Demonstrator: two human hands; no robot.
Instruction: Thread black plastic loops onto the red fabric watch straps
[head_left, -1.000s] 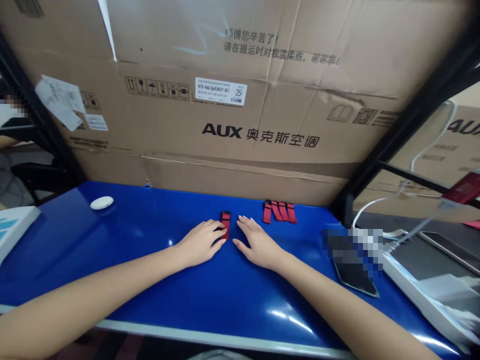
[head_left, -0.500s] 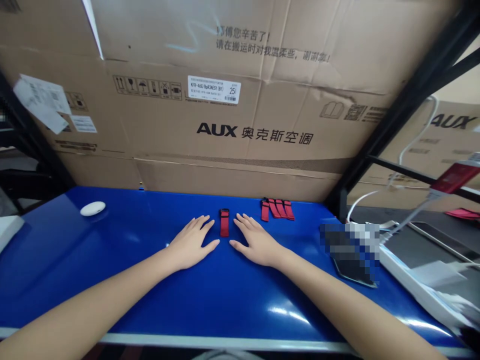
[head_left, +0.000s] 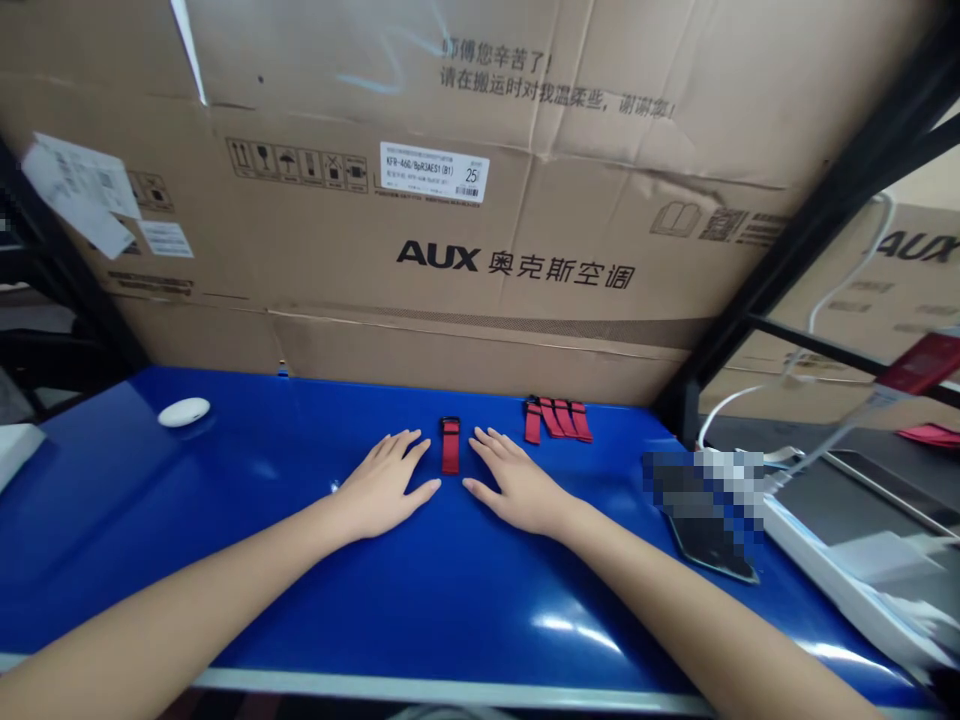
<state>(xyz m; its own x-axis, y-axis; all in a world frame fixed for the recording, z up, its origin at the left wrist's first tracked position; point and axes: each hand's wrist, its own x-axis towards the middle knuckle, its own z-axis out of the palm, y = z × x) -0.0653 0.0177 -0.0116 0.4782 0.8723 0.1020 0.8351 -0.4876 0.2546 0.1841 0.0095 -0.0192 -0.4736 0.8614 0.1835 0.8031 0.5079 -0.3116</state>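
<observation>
Between my two hands a red strap (head_left: 450, 450) with a black buckle at its far end lies flat on the blue tabletop (head_left: 420, 600). My left hand (head_left: 390, 485) rests palm down just left of it, fingers stretched out and thumb toward the strap's near end. On the other side my right hand (head_left: 514, 485) lies flat in the same way, fingers apart. Neither hand appears to touch the strap. Several similar red straps (head_left: 559, 420) with black buckles sit side by side farther back, beyond my right hand.
A large cardboard box (head_left: 337, 240) stands along the back edge. At left is a white oval object (head_left: 184, 412). To the right are a dark phone-like object (head_left: 712, 545), partly blurred out, a white power strip (head_left: 847, 590) with cables, and a black metal frame (head_left: 795, 240).
The view has shifted slightly. My hands and the straps stay in the same places on the table.
</observation>
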